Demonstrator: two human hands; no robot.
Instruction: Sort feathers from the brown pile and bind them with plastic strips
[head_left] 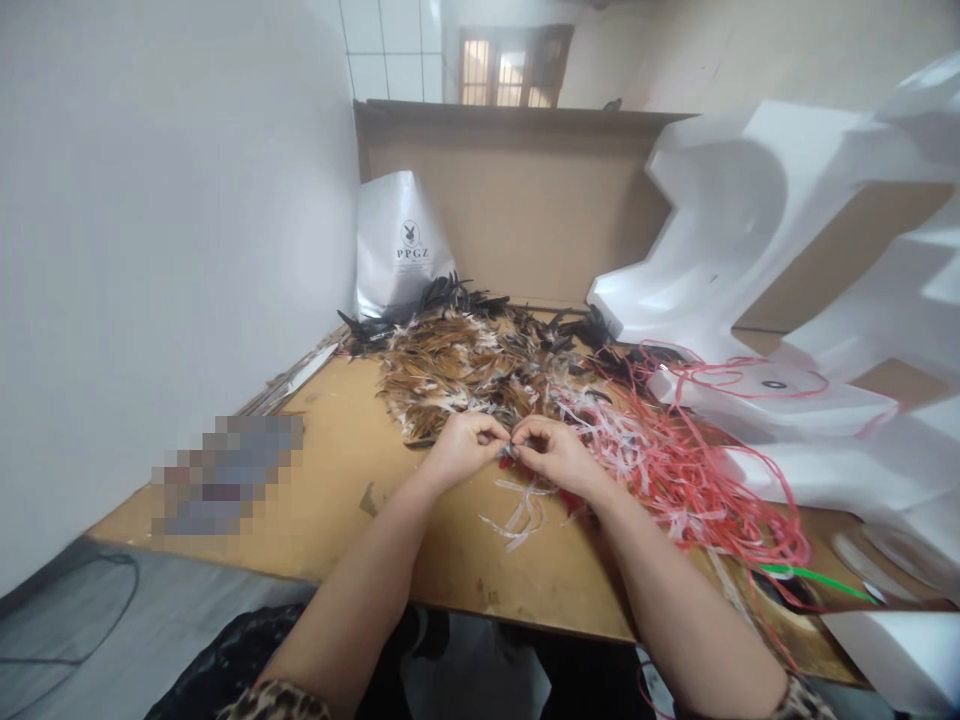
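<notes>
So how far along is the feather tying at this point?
Done: a broad pile of tied brown and black feathers lies behind the hands. In hand: the left hand and right hand pinch a small piece together at their fingertips; what it is is hidden. Left: a tangle of red and white strips sits loose at the right.

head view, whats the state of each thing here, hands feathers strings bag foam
left hand: closed in a pinch, fingertips meeting the right hand's
right hand: closed in a pinch on something small, too small to tell
feathers: heaped loose on the board
red strings: tangled, spread to the right
white strips: loose under the hands
silver bag: upright against the wall
foam blocks: stacked at right
</notes>
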